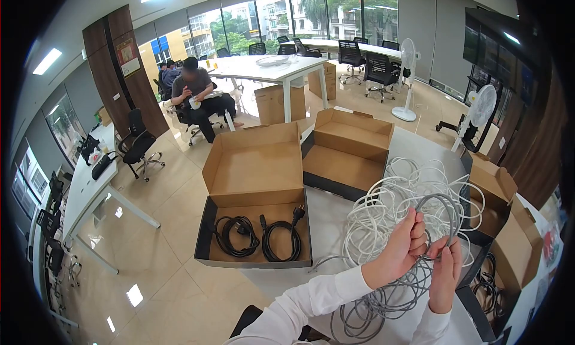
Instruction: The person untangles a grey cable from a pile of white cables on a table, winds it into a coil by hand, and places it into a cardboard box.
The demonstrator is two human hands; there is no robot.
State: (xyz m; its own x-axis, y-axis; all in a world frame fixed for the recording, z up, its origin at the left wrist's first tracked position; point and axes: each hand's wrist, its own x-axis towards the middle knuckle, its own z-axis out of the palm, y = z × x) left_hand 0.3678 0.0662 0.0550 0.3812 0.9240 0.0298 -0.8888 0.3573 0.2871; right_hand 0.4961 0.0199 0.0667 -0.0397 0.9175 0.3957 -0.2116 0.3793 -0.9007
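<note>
Head view: both hands' grip (pixel 425 249) closed on grey cable (pixel 383 297) beside table edge (pixel 263 285).

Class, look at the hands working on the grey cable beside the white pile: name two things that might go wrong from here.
1. The grey cable held by the left hand and right hand may snag in the white cables beside it.
2. Its loose loops reach the table edge and may slide off.

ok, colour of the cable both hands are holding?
Grey. The cable looped between the left hand and right hand shows best in the head view, against the white cables.
</note>
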